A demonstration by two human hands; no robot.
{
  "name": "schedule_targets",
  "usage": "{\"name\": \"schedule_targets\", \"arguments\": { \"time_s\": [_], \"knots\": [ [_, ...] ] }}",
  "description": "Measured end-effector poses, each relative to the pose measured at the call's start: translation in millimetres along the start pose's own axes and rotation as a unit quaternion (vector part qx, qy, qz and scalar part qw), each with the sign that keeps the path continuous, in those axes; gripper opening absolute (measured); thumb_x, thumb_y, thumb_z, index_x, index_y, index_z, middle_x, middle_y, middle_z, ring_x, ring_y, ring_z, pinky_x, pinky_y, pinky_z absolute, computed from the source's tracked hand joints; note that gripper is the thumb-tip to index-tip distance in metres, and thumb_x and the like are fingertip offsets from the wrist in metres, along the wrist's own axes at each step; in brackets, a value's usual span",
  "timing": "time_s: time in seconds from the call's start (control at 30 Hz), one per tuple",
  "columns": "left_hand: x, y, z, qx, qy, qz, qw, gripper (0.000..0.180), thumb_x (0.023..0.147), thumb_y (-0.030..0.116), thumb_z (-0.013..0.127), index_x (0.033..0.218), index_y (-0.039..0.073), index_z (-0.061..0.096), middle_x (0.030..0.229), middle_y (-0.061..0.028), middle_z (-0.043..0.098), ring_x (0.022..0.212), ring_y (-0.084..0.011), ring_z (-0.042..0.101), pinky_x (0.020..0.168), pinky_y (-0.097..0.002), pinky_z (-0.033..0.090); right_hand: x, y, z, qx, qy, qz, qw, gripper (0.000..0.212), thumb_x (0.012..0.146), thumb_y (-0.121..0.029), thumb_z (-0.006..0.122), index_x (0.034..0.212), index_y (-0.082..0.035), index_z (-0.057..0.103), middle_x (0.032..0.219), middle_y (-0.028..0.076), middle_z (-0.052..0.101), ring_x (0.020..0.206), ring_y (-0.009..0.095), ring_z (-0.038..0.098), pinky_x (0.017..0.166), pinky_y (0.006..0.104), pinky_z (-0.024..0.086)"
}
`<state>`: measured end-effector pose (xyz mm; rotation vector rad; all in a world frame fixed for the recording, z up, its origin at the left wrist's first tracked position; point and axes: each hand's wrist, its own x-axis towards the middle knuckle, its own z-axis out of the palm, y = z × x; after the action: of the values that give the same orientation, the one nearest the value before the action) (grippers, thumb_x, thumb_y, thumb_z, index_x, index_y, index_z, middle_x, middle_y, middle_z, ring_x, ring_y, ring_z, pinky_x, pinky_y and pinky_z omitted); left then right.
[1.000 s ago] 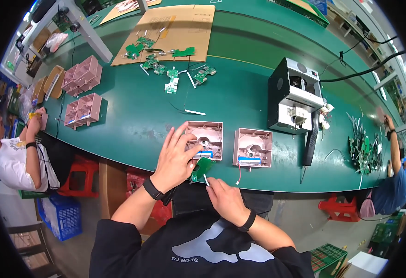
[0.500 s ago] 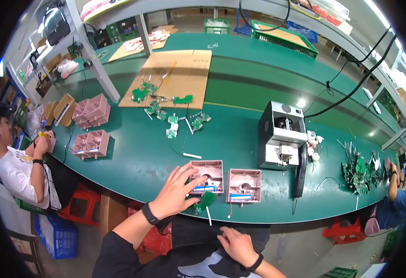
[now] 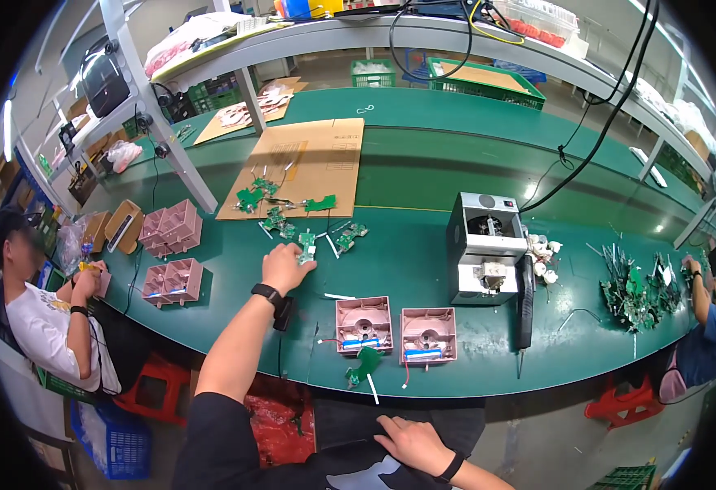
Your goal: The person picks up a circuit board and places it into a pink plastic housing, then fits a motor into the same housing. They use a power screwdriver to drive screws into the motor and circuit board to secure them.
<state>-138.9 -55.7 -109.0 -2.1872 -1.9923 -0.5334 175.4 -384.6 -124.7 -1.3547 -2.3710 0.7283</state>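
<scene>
My left hand (image 3: 286, 268) reaches forward over the bench, its fingers bent and closed at the near end of a small green circuit board (image 3: 306, 240); its fingertips are partly hidden. My right hand (image 3: 413, 445) lies low by my lap with nothing in it, fingers loosely stretched. Two square pink plastic housings (image 3: 364, 314) (image 3: 428, 325) sit side by side near the bench's front edge, each with a blue cylindrical part inside. Another green circuit board (image 3: 364, 367), with a white strip attached, lies against the front of the left housing.
More circuit boards (image 3: 275, 220) lie by a cardboard sheet (image 3: 325, 155). Pink housings (image 3: 172, 280) stand at left. A grey-black machine (image 3: 489, 253) with a black handle stands right, before a heap of boards (image 3: 635, 290). Co-workers sit at both sides. A black cable (image 3: 599, 139) hangs overhead.
My left hand has left the left pink housing and the board at its front, moving forward to another circuit board. My right hand stays by my lap. The view has shifted slightly.
</scene>
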Motion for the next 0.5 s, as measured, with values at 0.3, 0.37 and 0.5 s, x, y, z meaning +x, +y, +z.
{"name": "schedule_targets", "arguments": {
  "time_s": [0.3,0.37,0.5],
  "knots": [
    [-27,23,-89,-0.446,0.045,-0.086,0.89,0.02,0.095,0.012,0.075,0.109,0.0,0.068,0.09,-0.0061,0.073,0.082,-0.0162,0.072,0.07,-0.0307,0.056,-6,7,-40,0.211,0.096,0.048,0.972,0.028,0.094,-0.019,0.076,0.116,-0.003,0.069,0.089,0.01,0.072,0.068,0.023,0.07,0.061,0.0341,0.056],
    [-40,52,-109,-0.52,0.049,-0.102,0.847,0.017,0.096,0.009,0.073,0.11,0.0,0.067,0.088,-0.0057,0.072,0.081,-0.0151,0.071,0.069,-0.0292,0.056,2,11,-58,0.236,0.152,0.081,0.956,0.031,0.091,-0.013,0.078,0.12,-0.002,0.071,0.086,0.006,0.072,0.064,0.016,0.067,0.063,0.0295,0.056],
    [-107,120,-132,-0.74,-0.162,-0.099,0.646,0.017,0.097,0.004,0.072,0.112,0.001,0.066,0.099,-0.0057,0.071,0.081,-0.0138,0.07,0.068,-0.0263,0.056,19,4,-89,0.328,0.201,0.133,0.913,0.038,0.088,-0.012,0.081,0.122,0.001,0.069,0.101,0.01,0.072,0.076,0.015,0.069,0.068,0.0281,0.055]
  ]
}}
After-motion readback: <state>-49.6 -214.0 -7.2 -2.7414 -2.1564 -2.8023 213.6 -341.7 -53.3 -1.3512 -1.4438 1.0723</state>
